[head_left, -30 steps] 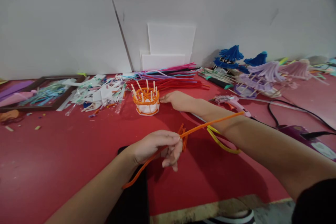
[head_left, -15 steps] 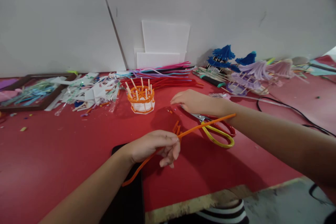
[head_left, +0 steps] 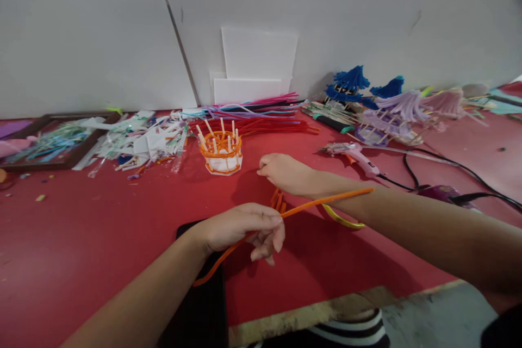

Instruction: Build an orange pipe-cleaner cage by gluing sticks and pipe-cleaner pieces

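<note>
My left hand (head_left: 248,228) pinches a long orange pipe cleaner (head_left: 326,199), which stretches right across my right forearm and hangs down to the left. Several short orange pieces (head_left: 279,201) lie on the table just beyond my left fingers. My right hand (head_left: 283,173) is low over the red table, its fingers bent together; what they hold, if anything, is hidden. Under my right forearm are scissors, of which only a yellow handle (head_left: 342,218) shows. Beyond my hands stands a small round orange and white structure (head_left: 221,153) with upright sticks.
A pink glue gun (head_left: 354,155) with a cord lies at right, near blue and purple models (head_left: 391,114). Pipe cleaners (head_left: 265,111) line the wall. White scraps (head_left: 150,138) and a brown frame (head_left: 73,160) are left. A black flat object (head_left: 204,304) lies under my left wrist.
My right hand has moved slightly left and nearer, and its forearm now covers most of the scissors. The glue gun has come into view. My left hand keeps its pinch.
</note>
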A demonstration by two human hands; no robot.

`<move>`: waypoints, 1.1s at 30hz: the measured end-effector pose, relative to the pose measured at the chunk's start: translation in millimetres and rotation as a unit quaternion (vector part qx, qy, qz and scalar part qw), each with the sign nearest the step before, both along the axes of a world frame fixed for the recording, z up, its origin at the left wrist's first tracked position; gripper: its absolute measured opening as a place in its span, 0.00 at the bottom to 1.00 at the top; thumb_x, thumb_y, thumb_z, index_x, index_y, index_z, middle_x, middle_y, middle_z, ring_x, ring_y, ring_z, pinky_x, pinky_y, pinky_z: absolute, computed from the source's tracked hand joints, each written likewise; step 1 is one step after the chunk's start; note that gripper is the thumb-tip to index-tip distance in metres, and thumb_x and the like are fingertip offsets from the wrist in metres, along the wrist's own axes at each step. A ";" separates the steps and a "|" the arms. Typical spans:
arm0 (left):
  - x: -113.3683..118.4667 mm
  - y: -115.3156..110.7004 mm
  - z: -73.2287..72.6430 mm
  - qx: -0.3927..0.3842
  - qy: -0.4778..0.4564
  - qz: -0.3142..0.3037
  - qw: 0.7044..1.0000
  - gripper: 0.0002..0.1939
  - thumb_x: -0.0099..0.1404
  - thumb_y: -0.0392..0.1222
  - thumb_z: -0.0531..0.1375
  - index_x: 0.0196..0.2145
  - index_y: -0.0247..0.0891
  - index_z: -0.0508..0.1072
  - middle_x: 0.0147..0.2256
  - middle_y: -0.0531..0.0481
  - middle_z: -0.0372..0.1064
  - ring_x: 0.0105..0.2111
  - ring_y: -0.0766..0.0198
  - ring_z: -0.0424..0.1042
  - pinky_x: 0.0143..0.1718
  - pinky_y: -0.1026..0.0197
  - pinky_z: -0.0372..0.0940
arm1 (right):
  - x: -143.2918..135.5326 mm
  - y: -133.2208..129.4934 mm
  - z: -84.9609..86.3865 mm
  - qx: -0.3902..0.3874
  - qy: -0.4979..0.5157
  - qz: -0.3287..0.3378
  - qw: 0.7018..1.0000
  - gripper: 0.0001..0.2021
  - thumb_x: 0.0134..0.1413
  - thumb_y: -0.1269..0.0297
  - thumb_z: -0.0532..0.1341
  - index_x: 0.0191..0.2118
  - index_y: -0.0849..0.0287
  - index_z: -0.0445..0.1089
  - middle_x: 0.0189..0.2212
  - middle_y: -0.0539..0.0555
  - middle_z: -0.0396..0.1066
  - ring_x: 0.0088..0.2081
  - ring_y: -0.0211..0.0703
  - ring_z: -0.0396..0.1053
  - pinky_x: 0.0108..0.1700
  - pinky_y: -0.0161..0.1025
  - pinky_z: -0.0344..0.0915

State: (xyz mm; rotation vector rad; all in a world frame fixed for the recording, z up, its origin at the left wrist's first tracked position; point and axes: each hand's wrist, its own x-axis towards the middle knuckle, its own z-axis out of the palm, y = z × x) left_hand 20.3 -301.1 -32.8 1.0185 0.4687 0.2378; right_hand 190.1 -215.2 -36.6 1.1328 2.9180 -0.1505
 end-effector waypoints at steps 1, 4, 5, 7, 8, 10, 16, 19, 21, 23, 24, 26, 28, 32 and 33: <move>0.1 0.0 0.0 -0.002 -0.001 -0.001 1.000 0.19 0.64 0.55 0.61 0.26 0.34 0.73 0.15 0.56 0.62 0.16 0.71 0.60 0.22 0.66 0.59 | -1.8 -1.9 -1.2 0.004 -0.004 -0.007 1.000 0.14 0.64 0.76 0.53 0.41 0.67 0.78 0.41 0.64 0.77 0.43 0.48 0.75 0.44 0.39 0.66; 0.4 -0.3 0.1 -0.009 -0.006 -0.002 1.000 0.19 0.65 0.53 0.60 0.26 0.34 0.73 0.15 0.56 0.62 0.15 0.72 0.59 0.23 0.66 0.62 | -5.3 -6.1 -2.4 0.011 -0.013 -0.017 1.000 0.14 0.63 0.76 0.54 0.39 0.69 0.78 0.39 0.67 0.77 0.42 0.51 0.75 0.42 0.41 0.67; 0.5 -0.4 0.1 -0.011 -0.007 -0.002 1.000 0.19 0.65 0.53 0.60 0.26 0.34 0.73 0.15 0.56 0.62 0.15 0.72 0.58 0.25 0.65 0.64 | -5.8 -6.8 -1.7 0.011 -0.015 -0.016 1.000 0.13 0.62 0.77 0.54 0.38 0.68 0.78 0.39 0.66 0.77 0.42 0.52 0.75 0.42 0.41 0.68; 0.5 -0.5 -0.3 -0.013 -0.012 -0.003 1.000 0.19 0.65 0.53 0.60 0.26 0.34 0.73 0.15 0.57 0.62 0.15 0.72 0.58 0.29 0.64 0.68 | -6.0 -6.8 0.8 0.007 -0.016 -0.014 1.000 0.13 0.60 0.78 0.56 0.36 0.67 0.79 0.38 0.65 0.78 0.42 0.52 0.75 0.43 0.41 0.68; 0.4 -0.5 -0.7 -0.013 -0.014 -0.004 1.000 0.19 0.65 0.53 0.61 0.26 0.34 0.73 0.15 0.57 0.62 0.15 0.72 0.58 0.29 0.63 0.69 | -5.8 -6.3 2.1 0.002 -0.015 -0.013 1.000 0.12 0.59 0.79 0.56 0.35 0.66 0.79 0.38 0.65 0.78 0.42 0.51 0.75 0.43 0.41 0.69; -0.2 -0.4 -1.7 -0.013 -0.020 -0.006 1.000 0.19 0.64 0.54 0.61 0.26 0.33 0.73 0.15 0.57 0.62 0.15 0.72 0.59 0.29 0.64 0.69 | -4.6 -4.5 3.8 -0.009 -0.008 -0.018 1.000 0.11 0.58 0.78 0.58 0.34 0.65 0.78 0.38 0.63 0.78 0.42 0.50 0.76 0.44 0.41 0.69; -2.3 -1.5 -2.6 -0.019 -0.023 0.009 1.000 0.21 0.62 0.57 0.64 0.27 0.33 0.73 0.17 0.56 0.63 0.16 0.71 0.60 0.29 0.64 0.67 | 1.8 1.0 6.0 -0.024 0.071 -0.066 0.995 0.12 0.64 0.60 0.61 0.48 0.60 0.72 0.47 0.56 0.74 0.45 0.44 0.73 0.48 0.47 0.72; -3.0 -2.4 -2.3 -0.011 -0.012 -0.006 1.000 0.23 0.60 0.60 0.65 0.27 0.33 0.74 0.18 0.55 0.64 0.19 0.71 0.62 0.29 0.66 0.64 | 1.8 6.9 28.2 0.033 0.156 -0.114 0.981 0.07 0.62 0.70 0.60 0.40 0.61 0.76 0.43 0.57 0.77 0.46 0.45 0.74 0.53 0.44 0.70; -3.6 -3.3 -3.6 0.001 -0.012 -0.032 0.999 0.25 0.61 0.62 0.64 0.28 0.32 0.75 0.20 0.53 0.67 0.20 0.71 0.63 0.28 0.67 0.62 | -2.9 13.9 56.2 0.092 0.231 -0.146 0.958 0.11 0.62 0.74 0.56 0.40 0.61 0.77 0.45 0.58 0.78 0.49 0.46 0.73 0.55 0.43 0.68; -4.3 -4.5 -6.4 0.003 -0.031 -0.058 0.998 0.26 0.61 0.63 0.63 0.29 0.32 0.76 0.23 0.50 0.70 0.22 0.70 0.65 0.26 0.67 0.60 | -14.4 22.4 90.6 0.165 0.377 -0.149 0.899 0.10 0.61 0.72 0.57 0.40 0.60 0.77 0.44 0.55 0.78 0.48 0.44 0.74 0.52 0.40 0.69; -4.8 -5.1 -8.1 -0.002 -0.050 -0.070 0.996 0.27 0.60 0.64 0.63 0.29 0.32 0.75 0.24 0.49 0.70 0.22 0.69 0.66 0.25 0.67 0.60 | -23.4 26.9 107.9 0.198 0.465 -0.136 0.852 0.10 0.59 0.74 0.58 0.40 0.60 0.77 0.42 0.53 0.78 0.46 0.41 0.74 0.49 0.38 0.70; -6.3 -5.9 -11.5 -0.010 -0.085 -0.094 0.992 0.28 0.61 0.65 0.63 0.28 0.32 0.74 0.24 0.49 0.71 0.23 0.68 0.68 0.24 0.66 0.61 | -48.4 36.2 137.5 0.217 0.531 -0.099 0.814 0.12 0.61 0.76 0.56 0.43 0.60 0.75 0.45 0.52 0.77 0.47 0.35 0.72 0.48 0.31 0.69; -8.2 -5.9 -13.8 -0.007 -0.107 -0.119 0.987 0.28 0.62 0.65 0.62 0.28 0.31 0.74 0.25 0.49 0.71 0.22 0.68 0.68 0.24 0.65 0.62 | -81.2 46.5 154.7 0.213 0.510 -0.074 0.830 0.16 0.65 0.78 0.50 0.51 0.63 0.71 0.53 0.54 0.73 0.51 0.32 0.69 0.51 0.29 0.67; -11.1 -4.1 -14.6 0.013 -0.120 -0.140 0.983 0.29 0.63 0.65 0.59 0.28 0.32 0.75 0.24 0.49 0.71 0.19 0.69 0.65 0.24 0.64 0.63 | -144.0 73.7 147.2 0.136 0.374 0.026 0.917 0.21 0.54 0.86 0.57 0.48 0.61 0.75 0.49 0.48 0.78 0.51 0.32 0.72 0.57 0.29 0.64; -11.4 -3.5 -14.2 0.019 -0.120 -0.140 0.983 0.29 0.63 0.66 0.59 0.27 0.33 0.75 0.23 0.50 0.71 0.19 0.69 0.64 0.24 0.64 0.63 | -152.4 82.3 140.3 0.113 0.333 0.041 0.935 0.24 0.49 0.88 0.58 0.49 0.60 0.76 0.48 0.48 0.79 0.52 0.34 0.73 0.56 0.29 0.65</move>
